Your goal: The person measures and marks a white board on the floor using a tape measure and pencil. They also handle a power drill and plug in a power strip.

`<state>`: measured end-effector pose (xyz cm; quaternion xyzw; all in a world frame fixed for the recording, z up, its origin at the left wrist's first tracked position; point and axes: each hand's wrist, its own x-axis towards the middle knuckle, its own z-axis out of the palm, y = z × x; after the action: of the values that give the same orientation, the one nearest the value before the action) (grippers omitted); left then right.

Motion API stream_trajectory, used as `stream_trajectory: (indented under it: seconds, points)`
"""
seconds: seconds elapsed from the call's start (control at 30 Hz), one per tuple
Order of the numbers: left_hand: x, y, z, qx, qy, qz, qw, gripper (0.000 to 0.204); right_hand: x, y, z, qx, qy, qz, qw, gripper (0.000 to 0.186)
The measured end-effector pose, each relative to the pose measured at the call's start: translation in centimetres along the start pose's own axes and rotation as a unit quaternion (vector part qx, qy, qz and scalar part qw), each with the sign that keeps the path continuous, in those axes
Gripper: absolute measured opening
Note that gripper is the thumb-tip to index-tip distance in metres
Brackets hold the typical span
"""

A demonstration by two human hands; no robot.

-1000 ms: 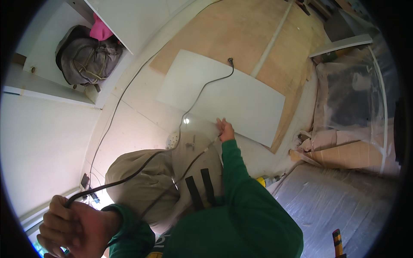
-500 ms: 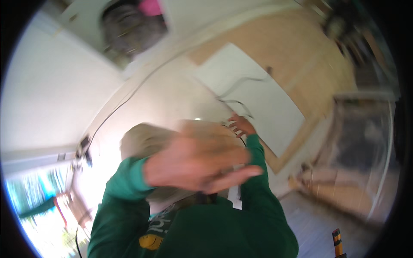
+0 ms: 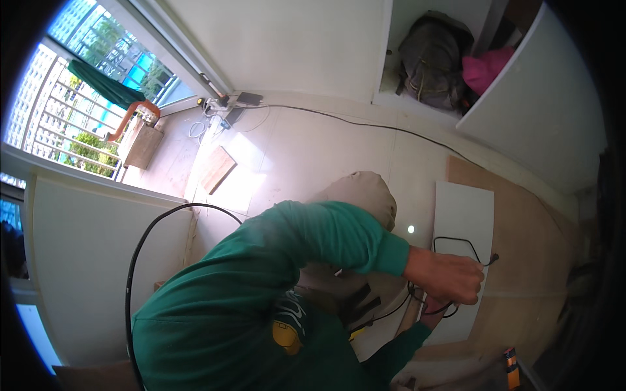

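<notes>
Left hand (image 3: 448, 277) is curled above the mostly hidden right hand (image 3: 435, 307), can't tell if either's fingers are clamped on the black cable (image 3: 460, 239) looped there. Part of it lies across a white panel (image 3: 464, 208), gray backpack (image 3: 430, 62) farther off.

Grey backpack (image 3: 432, 62), pink cloth (image 3: 484, 72) beside it, brown board (image 3: 218, 169)
</notes>
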<state>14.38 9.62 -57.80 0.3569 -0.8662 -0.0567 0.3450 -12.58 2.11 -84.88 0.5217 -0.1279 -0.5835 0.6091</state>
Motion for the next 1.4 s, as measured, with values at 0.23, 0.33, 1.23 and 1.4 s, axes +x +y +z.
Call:
stream_trajectory:
  seconds: [0.23, 0.33, 1.23, 1.4]
  points:
    - [-3.8, -1.8, 3.2, 0.190, -0.049, -0.049, 0.979, 0.006, -7.4, 0.6, 2.2, -0.701, -0.403, 0.067, 0.584, 0.112]
    - [-5.5, -4.5, 3.4, 0.224, -0.082, -0.113, 0.964, 0.006, -9.5, 2.5, 4.0, -0.610, -0.283, -0.075, 0.737, 0.089]
    - [-22.8, -19.1, -14.2, -0.487, 0.572, -0.528, 0.397, 0.016, -23.6, 27.0, -5.9, -0.908, -0.278, 0.224, -0.218, 0.023]
    - [-38.1, -22.6, -22.0, 0.018, 0.179, -0.794, 0.581, 0.032, -17.7, 26.5, -7.5, -0.914, -0.301, 0.168, -0.214, 0.021]
